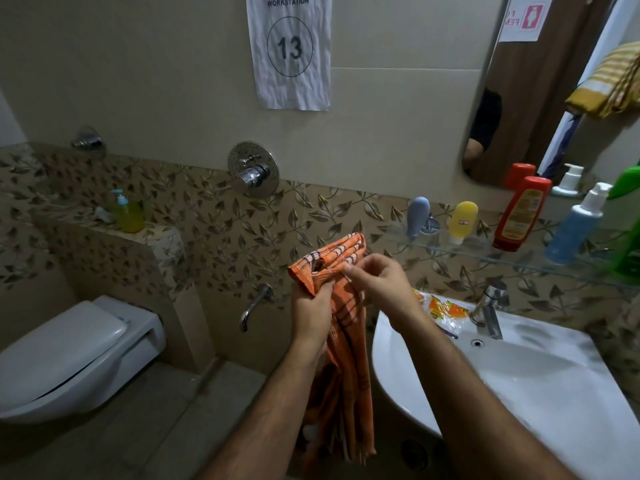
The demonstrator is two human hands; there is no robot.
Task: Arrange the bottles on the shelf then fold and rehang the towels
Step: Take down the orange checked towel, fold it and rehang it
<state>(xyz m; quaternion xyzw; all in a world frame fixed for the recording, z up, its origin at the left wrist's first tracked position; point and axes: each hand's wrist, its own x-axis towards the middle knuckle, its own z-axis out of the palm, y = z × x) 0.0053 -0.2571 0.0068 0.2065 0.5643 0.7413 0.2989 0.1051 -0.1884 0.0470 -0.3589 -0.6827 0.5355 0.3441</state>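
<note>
Both hands on the orange towel, bottles lined up on the glass shelf

My left hand (311, 308) is wrapped around the bunched upper part of the orange checked towel (341, 344), and my right hand (379, 284) is pinching the fabric just below the top fold, so both have a proper grip. The rest of the towel hangs straight down between my forearms, just off the left edge of the white sink (540, 382). On the glass shelf (460, 252) above the sink, going from its left end toward the right: a grey-blue tube (417, 216), a yellow tube (462, 225), a red bottle (521, 214), a blue pump bottle (576, 226) and a green bottle (628, 223) at the right edge. A yellow striped towel (611, 81) hangs up top right, beside the mirror (526, 98).
</note>
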